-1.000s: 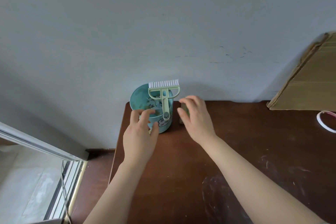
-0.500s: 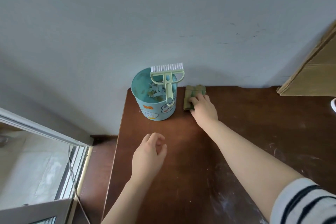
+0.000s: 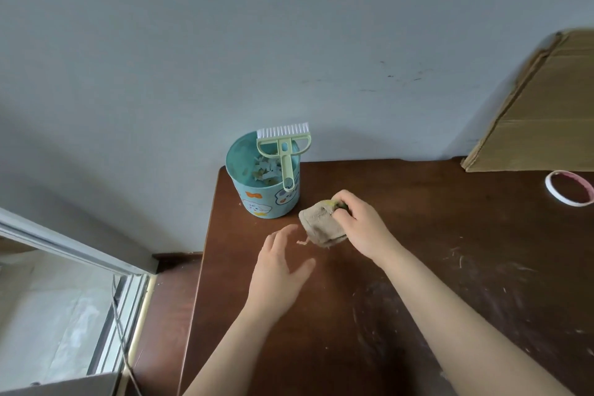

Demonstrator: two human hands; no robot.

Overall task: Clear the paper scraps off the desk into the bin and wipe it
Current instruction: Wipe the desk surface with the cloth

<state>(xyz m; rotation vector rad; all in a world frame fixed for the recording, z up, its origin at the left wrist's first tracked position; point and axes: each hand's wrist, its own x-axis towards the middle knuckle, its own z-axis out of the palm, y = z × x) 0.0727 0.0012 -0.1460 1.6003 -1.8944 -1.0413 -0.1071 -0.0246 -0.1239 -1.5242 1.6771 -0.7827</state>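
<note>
While the right hand (image 3: 363, 225) grips the folded cloth (image 3: 321, 225), the left hand (image 3: 279, 270) hovers spread; pressing the cloth flat on the surface (image 3: 418, 235) likely wipes best.

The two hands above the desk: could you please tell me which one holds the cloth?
The right hand grips the brownish cloth, curled round its far edge; the left hand is spread open beside it and holds nothing.
</note>
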